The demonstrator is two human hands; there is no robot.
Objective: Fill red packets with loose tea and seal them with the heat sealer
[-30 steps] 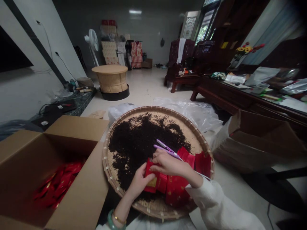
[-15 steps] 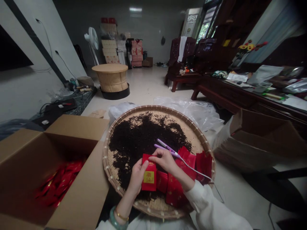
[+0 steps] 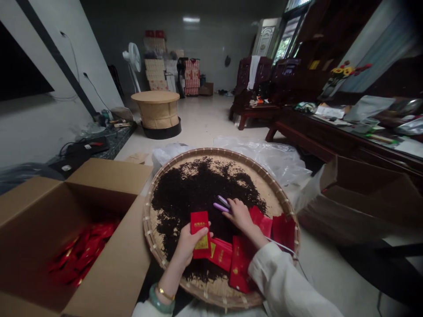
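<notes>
Your left hand (image 3: 189, 242) is grasping a red packet (image 3: 199, 218), thumb pressed across its front, over part of the yellow label; gold lettering shows above your thumb. The packet is held over the near part of the round woven tray (image 3: 147, 216), left of its middle. Your right hand (image 3: 240, 216) has its thumb and fingers closed around a purple tool (image 3: 220, 207), whose two slim arms point away from you and stand slightly apart; how firm that grip is can't be told, since your hand covers the rest. A pale cord (image 3: 280, 245) runs from behind your right forearm over the tray's rim. Dark loose leaves (image 3: 194, 189) spread across the tray. Flat packets (image 3: 222, 255) lie just right of the held one, beside a larger red pouch (image 3: 238, 275). Left of the tray, an open carton (image 3: 110, 259) holds a pile of red packs (image 3: 86, 246).
</notes>
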